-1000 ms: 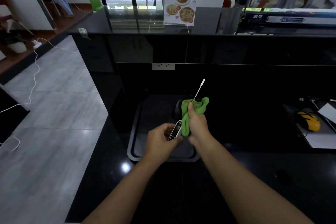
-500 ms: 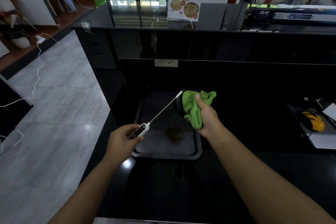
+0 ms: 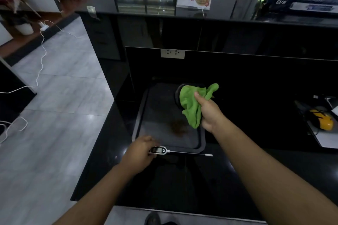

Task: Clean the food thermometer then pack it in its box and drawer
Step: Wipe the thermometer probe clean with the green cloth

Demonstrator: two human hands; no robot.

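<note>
Black counter (image 3: pixel 237 179), one tray (image 3: pixel 140 113), left hand (image 3: pixel 139 155) gripping one thermometer (image 3: pixel 158 150), right hand (image 3: pixel 210 113) clutching one green cloth (image 3: pixel 192 104)

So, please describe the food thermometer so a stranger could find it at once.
Look at the black counter, just in front of the dark tray. The left hand holds the food thermometer there: a small white body with a display, and the only thing with a long thin metal probe, pointing right.

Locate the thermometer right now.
Head view, lower centre: the thermometer is in the left hand, probe pointing right along the near rim of the dark tray, above the black counter.
</note>
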